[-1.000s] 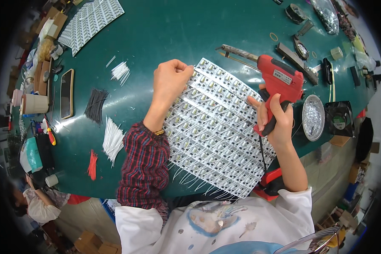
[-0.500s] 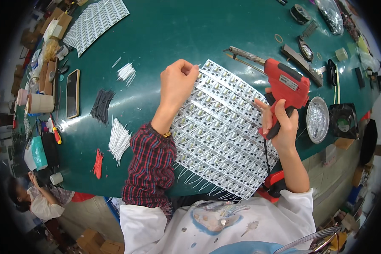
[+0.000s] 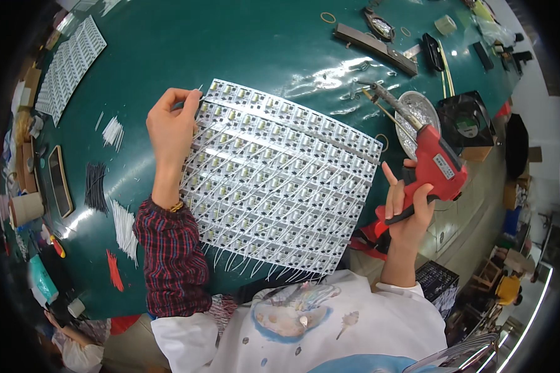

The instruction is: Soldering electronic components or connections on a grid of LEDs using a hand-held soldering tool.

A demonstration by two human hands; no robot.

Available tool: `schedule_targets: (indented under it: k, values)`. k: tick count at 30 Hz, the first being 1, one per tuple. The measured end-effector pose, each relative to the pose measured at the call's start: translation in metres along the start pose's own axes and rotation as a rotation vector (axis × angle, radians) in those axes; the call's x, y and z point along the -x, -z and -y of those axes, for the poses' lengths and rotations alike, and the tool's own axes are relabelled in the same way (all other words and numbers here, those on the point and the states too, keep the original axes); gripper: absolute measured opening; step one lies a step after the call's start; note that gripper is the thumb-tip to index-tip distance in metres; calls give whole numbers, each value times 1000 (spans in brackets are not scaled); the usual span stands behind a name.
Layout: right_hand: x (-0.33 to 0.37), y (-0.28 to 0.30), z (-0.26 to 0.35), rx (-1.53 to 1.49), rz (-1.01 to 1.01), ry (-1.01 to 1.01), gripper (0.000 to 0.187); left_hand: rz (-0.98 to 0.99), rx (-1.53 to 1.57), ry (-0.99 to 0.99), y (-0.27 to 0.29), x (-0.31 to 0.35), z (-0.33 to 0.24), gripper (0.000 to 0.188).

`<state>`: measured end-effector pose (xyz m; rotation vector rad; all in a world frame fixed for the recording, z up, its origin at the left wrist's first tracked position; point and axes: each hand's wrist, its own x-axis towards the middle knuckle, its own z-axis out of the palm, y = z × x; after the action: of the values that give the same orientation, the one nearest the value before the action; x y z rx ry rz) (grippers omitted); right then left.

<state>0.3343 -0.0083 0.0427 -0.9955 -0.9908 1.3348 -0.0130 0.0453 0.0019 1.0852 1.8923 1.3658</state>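
A large white panel of small circuit boards [image 3: 280, 180] lies in front of me, crossed by rows of thin white wires whose ends hang over its near edge. At its far left corner my left hand [image 3: 174, 133] is pinched on a thin white wire [image 3: 200, 87], of which only a tip shows. My right hand [image 3: 410, 211] grips the black handle of a red soldering gun [image 3: 438, 165], some fingers stretched out. The gun's metal nozzle points up and left, passing in view over a round dish [image 3: 420, 107] with shiny contents.
On the left lie bundles of white wires [image 3: 124, 233], black wires [image 3: 96, 186] and red wires [image 3: 114, 270], beside a phone [image 3: 60, 180]. Another board panel [image 3: 71, 68] is far left. A black fan [image 3: 470, 124] stands right of the dish. Another person [image 3: 78, 348] sits lower left.
The view has swung to the right. The soldering gun has moved right, away from the panel's far left corner, toward the dish. My left hand stays pinched at that corner.
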Motion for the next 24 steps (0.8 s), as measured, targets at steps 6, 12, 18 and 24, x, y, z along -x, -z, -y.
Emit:
schedule_targets:
  k: [6,12,18,24]
  values:
    - [3,1,-3,-12,8,6,48,23,2,-5,-1,0,0,19]
    - [2,-1,-8,-37,-17,1,48,68,73,73,6,-2,-1,16]
    - [3,3,-10,-22,-33,33,49,83,152,160,5,-3,-4,18]
    - [1,3,-12,-9,0,34,49,81,240,191,10,-3,-6,20]
